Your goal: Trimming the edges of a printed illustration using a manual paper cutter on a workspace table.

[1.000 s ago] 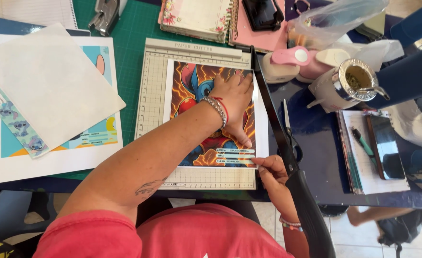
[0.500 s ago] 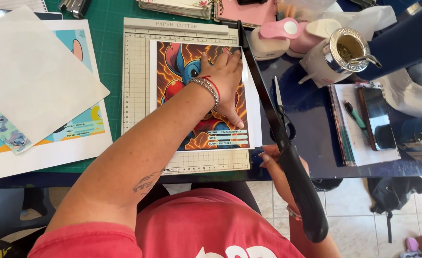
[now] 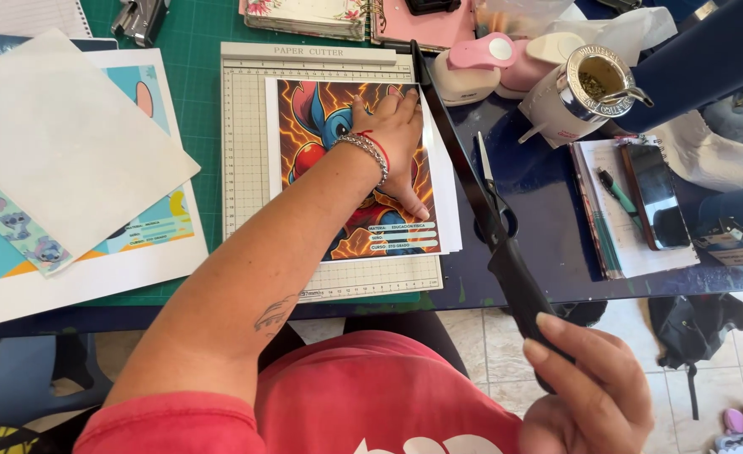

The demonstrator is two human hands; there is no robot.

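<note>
I saw the colourful cartoon print (image 3: 346, 168) lying on the cream paper cutter (image 3: 321, 160), pinned under my flat, spread left hand (image 3: 397, 139). My right hand (image 3: 590, 387) wrapped the raised black blade handle (image 3: 514, 277). Scissors (image 3: 493, 189) lay beside it, apparently on the blue table (image 3: 540, 176).

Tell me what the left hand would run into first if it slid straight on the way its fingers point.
Probably the raised black cutter arm: the left hand lies flat on the cartoon print, fingers aimed up-right toward it, though depth is unclear.

Left hand (image 3: 401, 139) on print (image 3: 338, 168)
</note>
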